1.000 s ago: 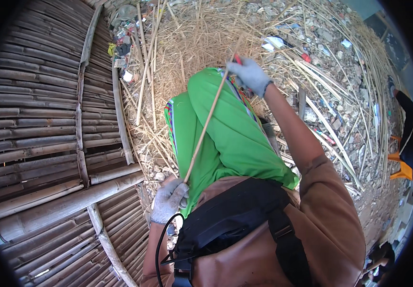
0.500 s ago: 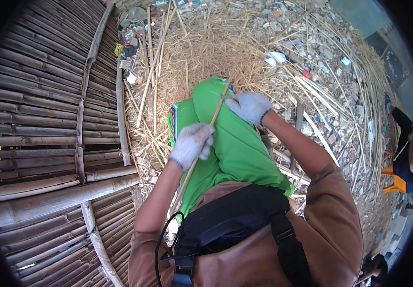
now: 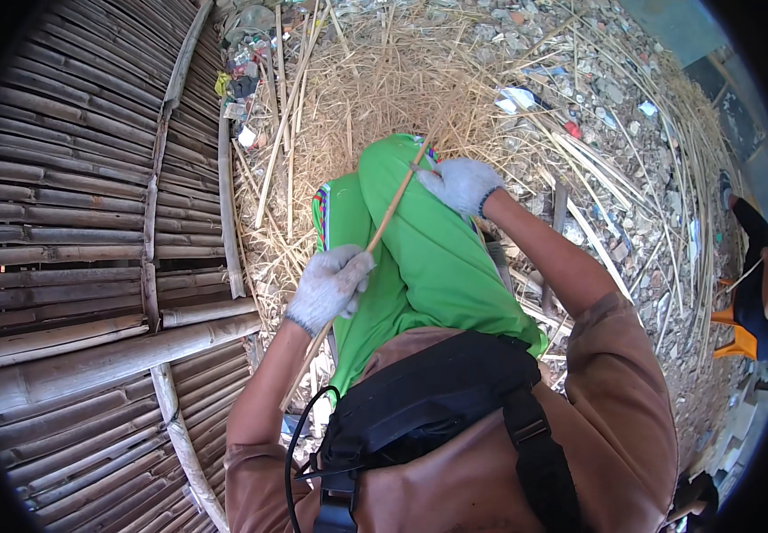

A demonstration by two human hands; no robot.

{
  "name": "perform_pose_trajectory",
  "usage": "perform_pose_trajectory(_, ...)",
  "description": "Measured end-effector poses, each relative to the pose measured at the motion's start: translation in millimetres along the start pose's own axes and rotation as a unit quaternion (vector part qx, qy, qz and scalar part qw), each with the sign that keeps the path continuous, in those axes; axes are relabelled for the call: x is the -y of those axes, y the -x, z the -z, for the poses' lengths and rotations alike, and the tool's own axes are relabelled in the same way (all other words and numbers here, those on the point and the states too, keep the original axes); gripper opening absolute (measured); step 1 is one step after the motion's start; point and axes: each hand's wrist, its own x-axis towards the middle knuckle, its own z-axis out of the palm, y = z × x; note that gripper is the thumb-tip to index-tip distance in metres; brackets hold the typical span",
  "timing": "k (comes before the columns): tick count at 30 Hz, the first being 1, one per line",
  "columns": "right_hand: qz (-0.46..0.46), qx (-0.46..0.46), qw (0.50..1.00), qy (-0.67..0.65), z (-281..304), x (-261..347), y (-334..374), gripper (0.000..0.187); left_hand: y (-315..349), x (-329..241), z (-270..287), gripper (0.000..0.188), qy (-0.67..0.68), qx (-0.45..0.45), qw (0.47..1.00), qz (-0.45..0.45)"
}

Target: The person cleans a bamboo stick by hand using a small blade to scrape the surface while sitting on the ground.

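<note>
A long thin bamboo strip (image 3: 393,210) slants across my green-trousered knee (image 3: 428,240), from the straw beyond it back past my left forearm. My left hand (image 3: 325,286), in a white knit glove, is closed round the strip at its middle. Higher on the knee is my gloved right hand (image 3: 462,185), closed on what looks like a small knife (image 3: 416,168). Only a bit of its grey blade shows, touching the strip; the handle is hidden in the glove.
A bamboo slat wall (image 3: 64,231) rises at my left. Dry shavings (image 3: 384,98) cover the ground ahead, among rubble and litter. Long split bamboo strips (image 3: 597,169) lie to the right. At the far right a person (image 3: 751,266) is by an orange chair (image 3: 736,338).
My left hand has moved down and left, toward my body, along with the strip. My right hand has shifted slightly up and left, the blade still at the strip.
</note>
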Motion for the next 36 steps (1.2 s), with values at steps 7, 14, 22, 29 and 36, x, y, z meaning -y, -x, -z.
perform_pose_trajectory(7, -0.003, 0.016, 1.0, 0.008, 10, 1, 4, 0.082, 68, 32, 19, 0.033, -0.004, 0.002, 1.0, -0.014)
perform_pose_trajectory(14, 0.002, 0.02, 1.0, 0.014, 9, 2, 3, 0.077, 134, 85, 40, 0.043, -0.13, -0.015, 0.989, -0.074)
perform_pose_trajectory(22, -0.022, 0.006, 1.0, 0.02, 30, -21, -27, 0.084, 211, 146, 64, 0.038, -0.206, -0.018, 0.978, -0.035)
perform_pose_trajectory(29, -0.054, -0.139, 0.989, -0.018, 32, -57, -39, 0.092, 192, 119, 29, 0.029, -0.1, -0.021, 0.989, 0.109)
perform_pose_trajectory(36, 0.016, 0.019, 0.999, 0.024, 24, 16, 16, 0.091, 11, 30, -17, 0.039, -0.082, -0.007, 0.996, -0.033)
